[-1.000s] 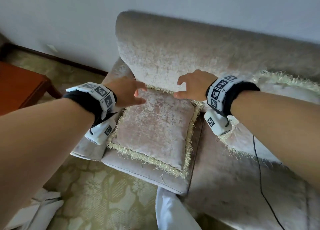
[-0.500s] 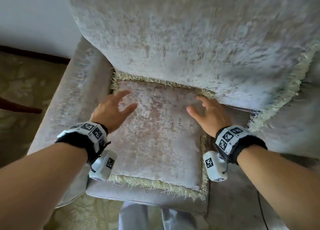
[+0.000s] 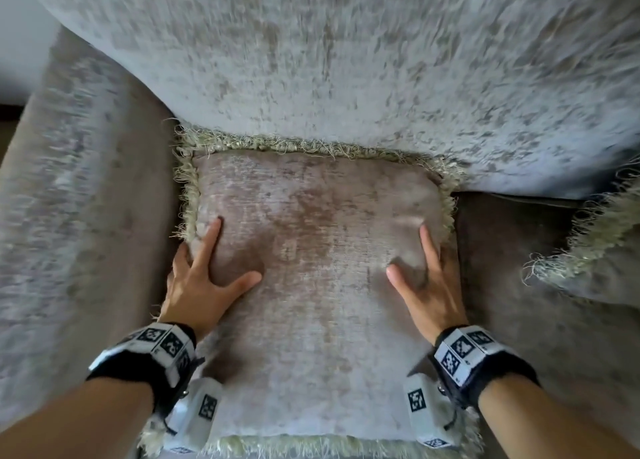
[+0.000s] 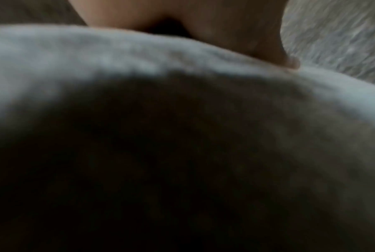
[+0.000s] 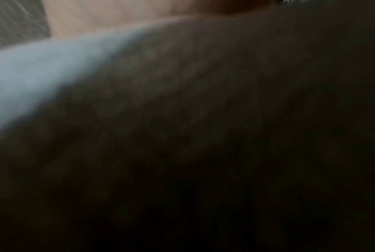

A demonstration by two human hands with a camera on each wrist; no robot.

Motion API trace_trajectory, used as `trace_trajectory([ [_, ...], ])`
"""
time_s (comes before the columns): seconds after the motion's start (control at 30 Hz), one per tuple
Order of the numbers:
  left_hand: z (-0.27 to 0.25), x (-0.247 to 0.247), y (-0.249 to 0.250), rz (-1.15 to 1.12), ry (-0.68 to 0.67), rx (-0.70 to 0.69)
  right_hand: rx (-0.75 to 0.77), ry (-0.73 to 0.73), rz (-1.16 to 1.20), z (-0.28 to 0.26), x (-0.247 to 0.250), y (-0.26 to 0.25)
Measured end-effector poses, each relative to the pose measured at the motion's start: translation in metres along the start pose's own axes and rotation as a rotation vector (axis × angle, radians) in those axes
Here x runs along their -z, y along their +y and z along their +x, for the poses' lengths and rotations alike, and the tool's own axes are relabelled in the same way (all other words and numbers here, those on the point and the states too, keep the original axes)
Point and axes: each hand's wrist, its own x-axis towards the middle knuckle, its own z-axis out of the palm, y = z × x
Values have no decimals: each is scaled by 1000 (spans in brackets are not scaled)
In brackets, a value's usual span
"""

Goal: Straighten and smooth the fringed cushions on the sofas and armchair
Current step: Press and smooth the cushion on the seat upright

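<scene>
A pinkish-beige velvet cushion (image 3: 311, 250) with a pale green fringe lies flat on the sofa seat, its far edge tucked against the backrest. My left hand (image 3: 207, 271) presses on its left side, forefinger and thumb spread straight on top. My right hand (image 3: 426, 271) mirrors it on the right side. The other fingers of both hands drop past the cushion's side edges, out of sight. The fabric bulges slightly between each thumb and forefinger. Both wrist views are dark and blurred, showing only cushion fabric (image 4: 117, 51) and a bit of hand (image 4: 268, 42).
The sofa's tall backrest (image 3: 346, 60) rises just behind the cushion, and the padded armrest (image 3: 69, 199) runs along the left. A second fringed cushion (image 3: 595, 237) lies at the right edge on the bare seat (image 3: 502, 250).
My hands came down from in front of the backrest onto the cushion and slid apart to its two sides. The view has closed in over the seat.
</scene>
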Motion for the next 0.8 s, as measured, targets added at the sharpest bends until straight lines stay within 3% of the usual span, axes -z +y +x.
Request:
trace_trajectory([
  [0.17,5,0,5,-55,-2,-22,72,18,83,7,-4,1],
  [0.5,-9,10,18,-187,171,-103,186,146,126,-3,13,-22],
  [0.67,-36,29,28,-293,294,-211,398,275,214,-25,34,-42],
  [0.8,-49,51,49,-452,404,-403,559,392,268,-35,63,-65],
])
